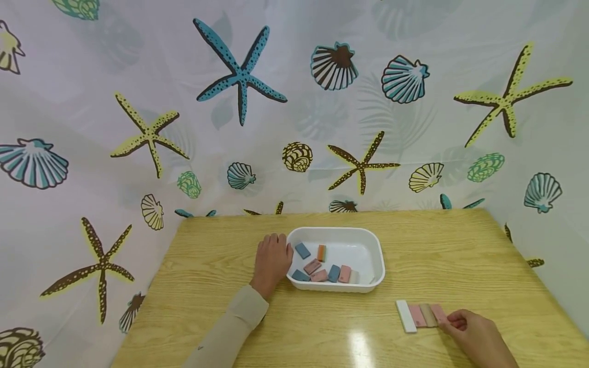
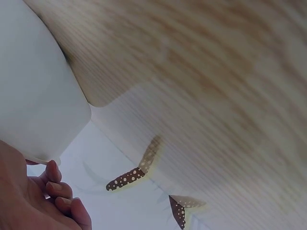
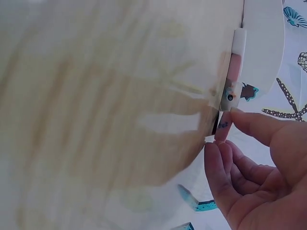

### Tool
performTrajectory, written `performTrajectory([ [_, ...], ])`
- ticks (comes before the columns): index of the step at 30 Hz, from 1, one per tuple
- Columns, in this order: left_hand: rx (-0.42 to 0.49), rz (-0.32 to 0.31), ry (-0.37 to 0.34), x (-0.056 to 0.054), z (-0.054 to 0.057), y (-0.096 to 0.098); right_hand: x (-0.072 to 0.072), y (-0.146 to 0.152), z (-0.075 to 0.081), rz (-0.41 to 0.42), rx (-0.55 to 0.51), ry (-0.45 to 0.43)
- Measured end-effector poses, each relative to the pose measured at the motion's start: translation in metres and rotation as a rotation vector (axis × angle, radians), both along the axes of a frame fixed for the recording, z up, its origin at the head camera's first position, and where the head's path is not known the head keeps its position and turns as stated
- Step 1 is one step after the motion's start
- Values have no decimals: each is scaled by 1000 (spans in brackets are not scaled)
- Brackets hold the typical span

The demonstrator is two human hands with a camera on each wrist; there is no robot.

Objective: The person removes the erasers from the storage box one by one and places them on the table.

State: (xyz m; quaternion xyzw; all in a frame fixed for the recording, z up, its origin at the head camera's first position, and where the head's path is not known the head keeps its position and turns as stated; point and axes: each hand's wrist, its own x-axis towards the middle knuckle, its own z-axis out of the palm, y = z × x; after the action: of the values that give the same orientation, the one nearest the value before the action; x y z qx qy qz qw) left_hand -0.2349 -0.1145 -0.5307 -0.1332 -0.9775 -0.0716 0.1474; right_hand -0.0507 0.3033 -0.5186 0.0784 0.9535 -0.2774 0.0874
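Small dark marks show on some blocks, too small to read. On the wood-grained worktop (image 1: pixel 221 240), right and near, four flat blocks form one row: from left, a long white rectangular block (image 1: pixel 406 316), a pink rectangular block (image 1: pixel 417 316), a beige rectangular block (image 1: pixel 428 315) and a second pink rectangular block (image 1: pixel 439 313). The right hand (image 1: pixel 478 335) pinches that last one between thumb and fingers. Well apart from it, the left hand (image 1: pixel 272 258) grips the left rim of a glossy white rounded-corner tray (image 1: pixel 340 288). Inside lie at least eight blocks: three blue (image 1: pixel 302 250), three pink (image 1: pixel 312 266), one orange-and-green striped (image 1: pixel 321 253), one whitish (image 1: pixel 354 277). White cloth (image 1: pixel 294 30) printed with starfish and shells surrounds the worktop.
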Motion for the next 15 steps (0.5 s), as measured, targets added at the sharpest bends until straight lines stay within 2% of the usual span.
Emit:
performTrajectory([
  [8, 1, 5, 4, 0, -2, 1, 1, 0, -4, 43, -13, 19],
  [15, 11, 7, -5, 1, -2, 1, 0, -1, -1, 71, -21, 32],
])
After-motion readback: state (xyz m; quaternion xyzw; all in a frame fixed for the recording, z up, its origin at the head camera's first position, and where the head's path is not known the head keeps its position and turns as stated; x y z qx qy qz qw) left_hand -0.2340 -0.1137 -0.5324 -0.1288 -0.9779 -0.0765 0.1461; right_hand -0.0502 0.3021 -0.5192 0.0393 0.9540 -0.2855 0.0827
